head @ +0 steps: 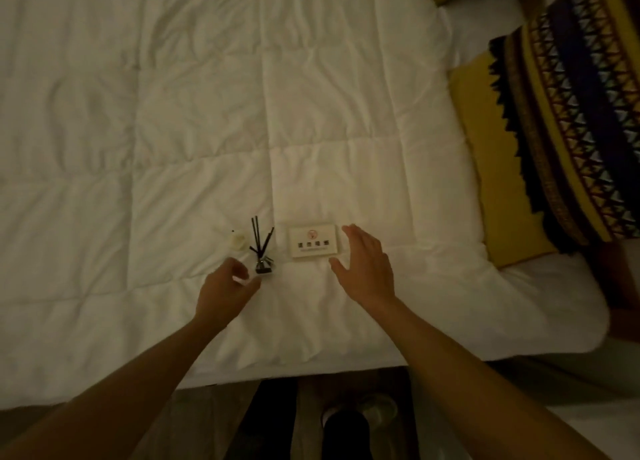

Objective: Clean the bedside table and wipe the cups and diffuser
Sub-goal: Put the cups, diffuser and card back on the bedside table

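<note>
Bare and loosely curled, the left hand (225, 285) hovers over the white quilted duvet (194, 120) with thumb and fingers parted, its grip around nothing; its fingertips (254, 284) lie just beside the base of the small glass reed diffuser with black sticks (263, 252), at that bottle's 8 o'clock, and whether they touch it cannot be told. At 3 o'clock from this hand the right hand (365, 265) is spread flat, fingers straight and apart, its grip also around nothing, close over the duvet. Its thumb and forefinger frame the right end of the white rectangular card sign with a red symbol and dark characters (313, 241), near but apart from it. The diffuser stands upright on the bed, between the sign at its 3 o'clock and a small pale cup (237, 242) at its 10 o'clock. Far at 2 o'clock lie a yellow cushion (491, 169) and a striped, triangle-patterned woven throw (581, 113).
</note>
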Demonstrator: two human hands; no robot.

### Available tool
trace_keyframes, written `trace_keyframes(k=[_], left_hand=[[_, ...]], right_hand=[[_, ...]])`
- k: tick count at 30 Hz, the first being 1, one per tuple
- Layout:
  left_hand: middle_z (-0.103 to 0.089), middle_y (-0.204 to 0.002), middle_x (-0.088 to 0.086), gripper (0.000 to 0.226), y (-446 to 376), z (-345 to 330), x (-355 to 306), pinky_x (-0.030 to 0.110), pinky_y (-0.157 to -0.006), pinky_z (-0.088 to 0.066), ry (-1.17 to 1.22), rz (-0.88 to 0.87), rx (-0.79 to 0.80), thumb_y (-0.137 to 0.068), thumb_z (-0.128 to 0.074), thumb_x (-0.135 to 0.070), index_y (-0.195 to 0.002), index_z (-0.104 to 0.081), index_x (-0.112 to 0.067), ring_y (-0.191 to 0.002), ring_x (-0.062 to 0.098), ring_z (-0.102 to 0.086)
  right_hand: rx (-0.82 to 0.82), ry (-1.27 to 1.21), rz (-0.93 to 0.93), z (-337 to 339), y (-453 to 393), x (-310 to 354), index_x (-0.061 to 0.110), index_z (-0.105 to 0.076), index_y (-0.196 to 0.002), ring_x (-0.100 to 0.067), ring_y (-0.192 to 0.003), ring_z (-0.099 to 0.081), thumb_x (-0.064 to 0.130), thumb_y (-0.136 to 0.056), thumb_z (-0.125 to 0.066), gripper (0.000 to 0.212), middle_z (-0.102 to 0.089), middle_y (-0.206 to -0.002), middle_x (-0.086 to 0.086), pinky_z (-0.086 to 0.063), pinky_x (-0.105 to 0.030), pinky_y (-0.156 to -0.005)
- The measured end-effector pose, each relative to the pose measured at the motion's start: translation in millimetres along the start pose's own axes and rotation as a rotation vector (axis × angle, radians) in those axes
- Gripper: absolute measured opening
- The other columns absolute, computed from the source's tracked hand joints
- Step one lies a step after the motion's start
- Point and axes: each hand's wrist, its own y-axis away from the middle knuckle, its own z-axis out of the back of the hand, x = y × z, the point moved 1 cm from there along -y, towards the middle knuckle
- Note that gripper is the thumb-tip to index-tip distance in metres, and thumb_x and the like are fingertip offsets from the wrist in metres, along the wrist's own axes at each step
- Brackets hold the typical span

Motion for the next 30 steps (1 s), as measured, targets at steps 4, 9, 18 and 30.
trace_keyframes(k=[4, 9, 18, 30], left_hand=[[-0.059, -0.109, -0.008, 0.059, -20, 8, 3, 0.031, -0.065, -0.051, -0.003, -0.076, 0.035, -0.071, -0.085, -0.040, -0.119, -0.054, -0.024, -0.077, 0.009, -0.063], [-0.062, -0.111, -0.006, 0.062, -40, 4, -2, 0.030, -0.079, -0.047, 0.050, -0.143, 0.130, -0.070, -0.087, -0.037, -0.124, -0.060, -0.023, -0.096, 0.014, -0.060], [-0.068, -0.107, -0.001, 0.041, -42, -9, -27, 0.035, -0.086, -0.048, 0.149, -0.164, 0.127, -0.074, -0.085, -0.012, -0.108, -0.067, -0.027, -0.101, 0.022, -0.063], [-0.077, -0.086, -0.006, 0.025, 39, -53, -143, 0.001, -0.061, -0.047, 0.183, -0.308, 0.467, -0.072, -0.086, -0.009, -0.095, -0.077, -0.014, -0.075, -0.008, -0.069]], right_hand=[[0.134, -0.083, -0.037, -19, -37, 19, 0.026, -0.024, -0.155, -0.023, -0.141, -0.034, 0.035, -0.094, -0.064, 0.074, -0.033, -0.157, -0.002, -0.043, -0.045, -0.107], [0.155, -0.130, -0.142, -35, -59, 27, 0.027, -0.029, -0.151, -0.026, -0.131, -0.039, 0.030, -0.086, -0.076, 0.080, -0.036, -0.145, -0.006, -0.046, -0.044, -0.102], [0.255, -0.185, -0.184, -22, -49, 15, 0.021, -0.062, -0.124, -0.025, -0.106, -0.057, 0.029, -0.082, -0.080, 0.047, -0.044, -0.124, -0.006, -0.045, -0.027, -0.086], [-0.097, -0.538, -0.419, 44, 97, -75, 0.027, -0.048, -0.108, -0.016, -0.089, -0.062, 0.039, -0.092, -0.069, 0.030, -0.067, -0.125, -0.003, -0.053, -0.029, -0.069]])
